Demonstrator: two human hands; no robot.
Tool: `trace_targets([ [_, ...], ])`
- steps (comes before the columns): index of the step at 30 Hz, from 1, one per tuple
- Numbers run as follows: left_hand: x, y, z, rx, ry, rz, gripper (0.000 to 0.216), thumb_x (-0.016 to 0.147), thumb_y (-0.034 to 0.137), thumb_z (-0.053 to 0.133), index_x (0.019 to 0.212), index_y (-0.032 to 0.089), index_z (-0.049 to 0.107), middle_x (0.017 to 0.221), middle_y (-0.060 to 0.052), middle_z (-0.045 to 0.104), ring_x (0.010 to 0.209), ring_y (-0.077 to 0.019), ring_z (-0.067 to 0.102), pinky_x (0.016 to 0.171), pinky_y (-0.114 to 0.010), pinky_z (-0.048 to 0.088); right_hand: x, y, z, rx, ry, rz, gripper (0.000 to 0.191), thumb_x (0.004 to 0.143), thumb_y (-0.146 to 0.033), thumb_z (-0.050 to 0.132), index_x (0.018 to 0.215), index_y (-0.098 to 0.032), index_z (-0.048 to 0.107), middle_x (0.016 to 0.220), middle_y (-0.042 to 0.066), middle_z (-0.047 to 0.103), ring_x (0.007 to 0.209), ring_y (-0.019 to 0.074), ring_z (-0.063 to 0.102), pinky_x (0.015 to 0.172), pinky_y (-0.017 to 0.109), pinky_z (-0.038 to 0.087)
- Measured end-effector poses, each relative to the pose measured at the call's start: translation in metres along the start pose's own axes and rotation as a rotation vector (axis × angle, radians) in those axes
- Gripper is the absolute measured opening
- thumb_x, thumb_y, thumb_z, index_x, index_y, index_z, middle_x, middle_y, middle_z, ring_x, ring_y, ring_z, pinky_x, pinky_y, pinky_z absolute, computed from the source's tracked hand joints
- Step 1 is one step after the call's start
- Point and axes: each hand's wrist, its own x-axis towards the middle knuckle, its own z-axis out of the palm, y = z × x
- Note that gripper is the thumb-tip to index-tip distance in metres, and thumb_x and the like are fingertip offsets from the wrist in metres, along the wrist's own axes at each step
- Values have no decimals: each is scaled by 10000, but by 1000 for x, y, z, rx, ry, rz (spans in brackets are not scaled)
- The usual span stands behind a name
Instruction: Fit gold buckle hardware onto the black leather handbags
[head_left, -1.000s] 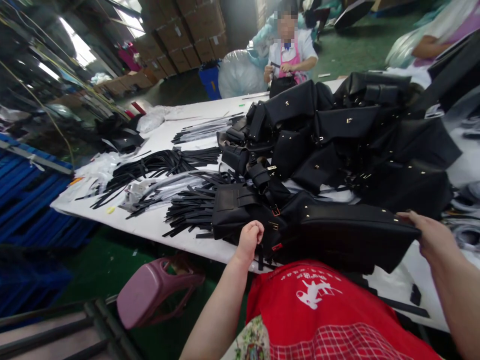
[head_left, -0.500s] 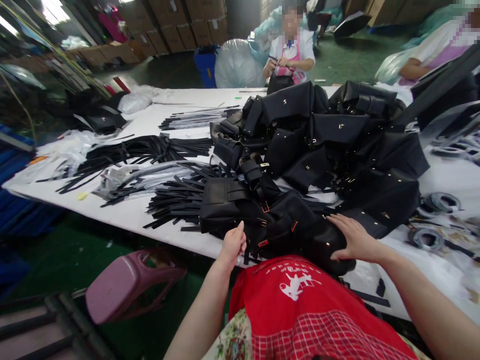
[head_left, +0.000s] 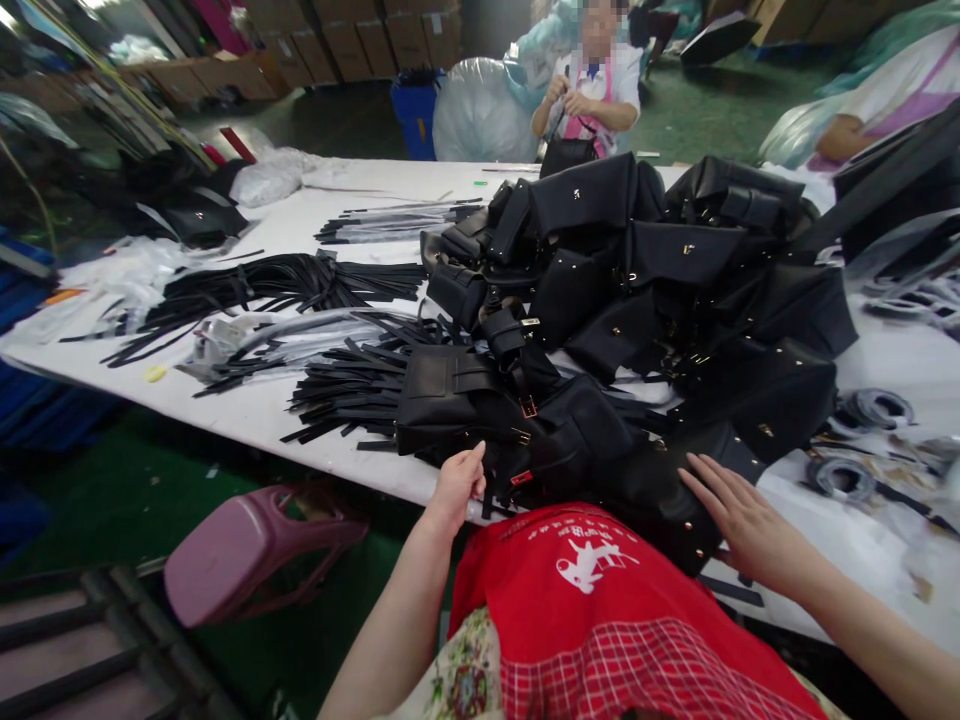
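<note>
Along the near table edge lies a black bag [head_left: 652,490] with small gold-coloured studs, against the red apron. My right hand [head_left: 750,525] rests with spread fingers on its right end. At the left, my left hand [head_left: 459,488] is closed, its fingers curled at the near edge of another black bag [head_left: 442,390] with a wide band across it. What those fingers hold, if anything, is hidden. Between the hands lie black straps with a copper-coloured buckle [head_left: 529,406] and a red-edged metal piece [head_left: 521,478].
A heap of black bags [head_left: 585,205] covers the middle of the white table [head_left: 285,220]. Bundles of black strips [head_left: 337,395] lie at the left, coiled rings [head_left: 844,478] at the right. A pink stool [head_left: 232,550] stands below. Across the table, a person [head_left: 589,100] handles a black bag.
My right hand has slid right and slightly down, and the bag's right end has spread out under it, showing more studs. My left hand stays closed at nearly the same place.
</note>
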Motion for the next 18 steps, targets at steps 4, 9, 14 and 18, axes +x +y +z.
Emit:
trace_targets([
  [4,1,-3,7,-44,-57,14,569,666,639,707,561,192,370,436,121,257,338,-13,229,352,-170,147,9,2,19,23,106,-2,786,711,-80,509,1463,-176,301,1473,150,425,1353,298,405,1093,488,358],
  [9,-3,5,11,-39,-103,42,501,704,588,704,852,118,616,460,118,308,363,-21,226,379,-178,134,39,8,0,132,86,114,419,665,-119,522,1075,-177,586,1056,108,682,990,274,639,936,421,478],
  [14,-11,15,7,6,-134,87,481,763,498,677,1047,116,617,573,55,498,391,-27,306,399,-190,142,52,20,-43,244,49,303,331,708,-260,574,1035,-224,615,1012,59,707,901,260,672,758,349,519],
  [18,-16,15,7,14,-165,82,459,779,526,654,966,107,633,493,102,341,395,-32,247,407,-200,142,52,25,-72,327,41,286,324,681,-324,614,999,-265,640,949,16,731,845,245,692,705,318,534],
])
